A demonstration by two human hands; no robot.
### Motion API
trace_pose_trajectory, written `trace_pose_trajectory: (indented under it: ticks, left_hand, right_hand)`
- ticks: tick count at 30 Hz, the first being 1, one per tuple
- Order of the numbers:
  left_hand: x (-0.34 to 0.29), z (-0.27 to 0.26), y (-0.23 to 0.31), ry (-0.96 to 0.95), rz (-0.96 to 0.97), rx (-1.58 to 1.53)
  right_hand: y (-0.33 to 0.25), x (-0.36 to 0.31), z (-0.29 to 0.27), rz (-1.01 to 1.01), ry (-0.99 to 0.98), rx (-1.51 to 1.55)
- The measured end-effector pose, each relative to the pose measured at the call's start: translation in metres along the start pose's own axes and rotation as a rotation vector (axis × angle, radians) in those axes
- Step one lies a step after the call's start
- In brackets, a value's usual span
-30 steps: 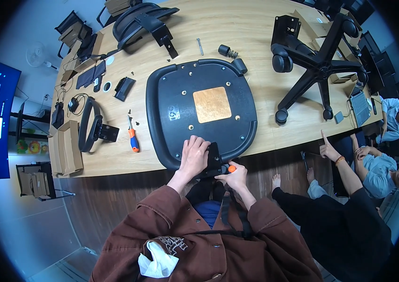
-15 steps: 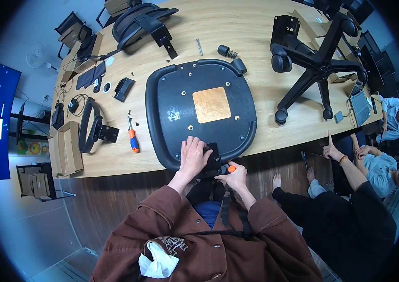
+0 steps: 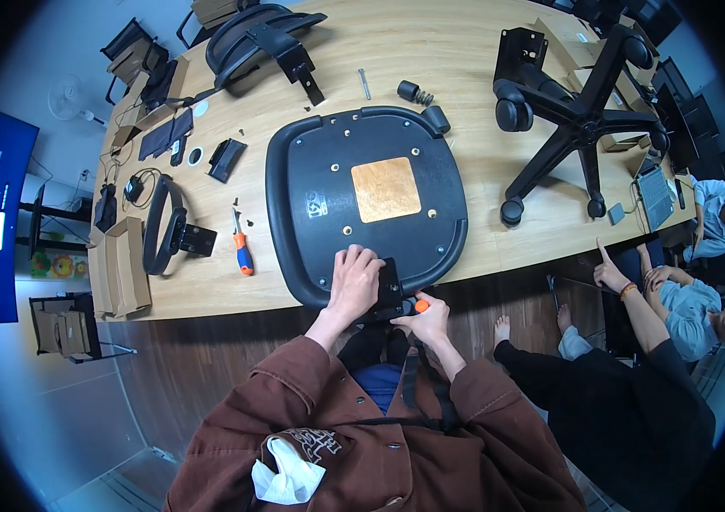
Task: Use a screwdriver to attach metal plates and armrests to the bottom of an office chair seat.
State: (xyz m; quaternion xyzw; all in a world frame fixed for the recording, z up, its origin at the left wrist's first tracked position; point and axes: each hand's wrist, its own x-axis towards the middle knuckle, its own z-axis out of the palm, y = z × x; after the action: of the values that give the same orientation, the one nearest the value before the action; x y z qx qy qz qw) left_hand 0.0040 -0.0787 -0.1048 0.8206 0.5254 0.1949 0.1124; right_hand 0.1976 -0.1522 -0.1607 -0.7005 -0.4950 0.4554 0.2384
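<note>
A black chair seat (image 3: 315,171) lies underside up at the table's near edge, with a tan wooden square (image 3: 386,189) in its middle. A black bracket (image 3: 390,282) stands at its near rim. My left hand (image 3: 354,277) is on the left side of this bracket, fingers curled and the thumb side against it. Just below and right, my right hand (image 3: 428,321) is closed around a tool handle with an orange end (image 3: 421,305). The tool's other end is hidden, and so is whatever it touches.
An orange-and-blue screwdriver (image 3: 243,254) and an armrest (image 3: 170,232) lie left. Farther back are a backrest (image 3: 251,49), a bolt (image 3: 364,84) and a spring part (image 3: 414,92). The wheeled base (image 3: 586,128) stands right. Beside me, another person's hand (image 3: 611,276) points toward the table.
My left fingers have shifted slightly and curl more beside the bracket. My right hand stays on the orange-ended tool. The other person's pointing hand has moved a little.
</note>
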Motion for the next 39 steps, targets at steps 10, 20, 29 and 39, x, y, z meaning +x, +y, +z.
trace_pose_trajectory:
  ticks: [10, 20, 29, 39]
  left_hand:
    - [-0.013, -0.01, 0.019, 0.236, -0.047, -0.187]
    - [-0.111, 0.069, 0.023, 0.062, -1.441, -0.909]
    - [-0.082, 0.094, 0.047, 0.233, -1.482, -0.691]
    - [-0.05, 0.054, 0.06, 0.332, -1.697, -1.231]
  right_hand:
    - [0.0, -0.001, 0.0, -0.005, 0.007, -0.005]
    - [-0.012, 0.001, -0.006, 0.009, -0.068, -0.032]
    - [-0.008, 0.003, -0.004, 0.003, -0.056, -0.077]
    - [-0.022, -0.002, -0.015, 0.032, -0.162, -0.099]
